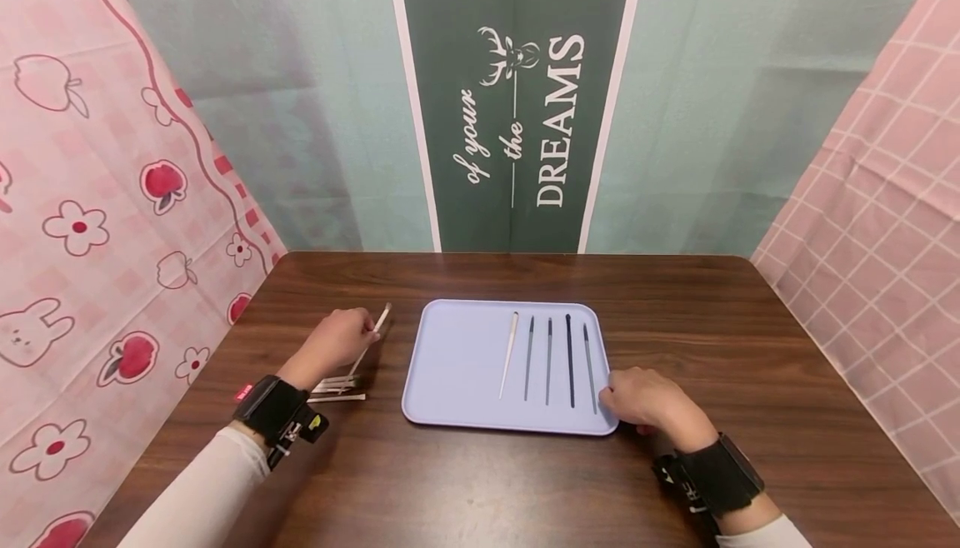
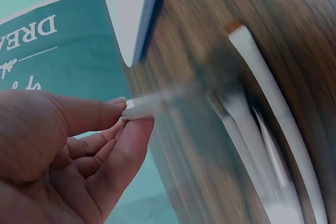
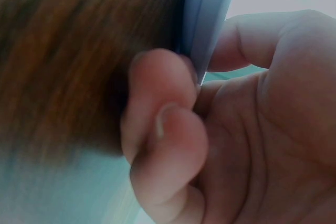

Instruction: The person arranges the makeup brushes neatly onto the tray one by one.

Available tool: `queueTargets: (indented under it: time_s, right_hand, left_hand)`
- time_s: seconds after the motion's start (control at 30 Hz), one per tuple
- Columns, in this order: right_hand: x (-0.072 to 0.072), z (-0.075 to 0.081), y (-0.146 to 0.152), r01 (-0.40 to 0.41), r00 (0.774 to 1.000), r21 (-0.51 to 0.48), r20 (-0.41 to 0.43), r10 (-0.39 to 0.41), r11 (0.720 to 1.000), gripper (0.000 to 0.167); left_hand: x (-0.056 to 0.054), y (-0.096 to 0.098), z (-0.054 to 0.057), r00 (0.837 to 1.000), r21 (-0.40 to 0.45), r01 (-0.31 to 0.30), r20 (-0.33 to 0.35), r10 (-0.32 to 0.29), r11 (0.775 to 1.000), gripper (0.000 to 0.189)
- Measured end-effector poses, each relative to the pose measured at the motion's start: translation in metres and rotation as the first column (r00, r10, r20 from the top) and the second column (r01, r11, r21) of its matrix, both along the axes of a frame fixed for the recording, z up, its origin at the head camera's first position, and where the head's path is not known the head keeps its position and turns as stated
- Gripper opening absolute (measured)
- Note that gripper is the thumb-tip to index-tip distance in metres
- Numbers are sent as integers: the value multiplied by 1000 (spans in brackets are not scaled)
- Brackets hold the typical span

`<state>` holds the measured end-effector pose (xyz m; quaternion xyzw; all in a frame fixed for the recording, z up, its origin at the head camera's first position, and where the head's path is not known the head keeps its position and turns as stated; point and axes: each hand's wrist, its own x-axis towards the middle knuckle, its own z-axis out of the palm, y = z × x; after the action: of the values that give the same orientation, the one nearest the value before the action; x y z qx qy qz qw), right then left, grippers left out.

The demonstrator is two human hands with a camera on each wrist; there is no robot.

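Observation:
My left hand (image 1: 337,340) pinches a slim white-handled makeup brush (image 1: 383,317) between thumb and fingers, left of the tray; the left wrist view shows this brush blurred. Below that hand, several white makeup brushes (image 1: 347,399) lie on the table. One of them, a flat brush (image 2: 286,108) with a brown tip, lies apart from a bunched group. At the lower right corner of the lavender tray (image 1: 457,365), my right hand (image 1: 647,400) grips the rim, thumb on one side and curled fingers on the other. In the tray lie a white brush (image 1: 509,355) and several dark brushes (image 1: 570,361), spaced roughly side by side.
The brown wooden table (image 1: 480,481) extends around the tray. A green curtain (image 1: 337,115) with a printed banner hangs behind its back edge. Patterned pink cloths stand at the left (image 1: 112,223) and right (image 1: 885,181).

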<state>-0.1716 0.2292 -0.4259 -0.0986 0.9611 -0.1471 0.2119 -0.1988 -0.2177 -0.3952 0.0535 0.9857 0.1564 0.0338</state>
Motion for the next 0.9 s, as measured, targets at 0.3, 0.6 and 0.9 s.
queueTargets:
  time_s: [0.3,0.6,0.9]
  right_hand:
    - [0,0,-2,7,1000,6,3,-7,1000,19]
    - [0,2,-1,21,1000,2,22,-21,1000,18]
    - [1,2,-2,13,1000,0,14,-13,1000,18]
  left_hand:
    - [-7,15,1,999,8,-28,35,28,1000,21]
    - [-11,32,3,996,57,-63,62,60,996,20]
    - [-18,55,-3,994,102,-91,78,83,991,17]
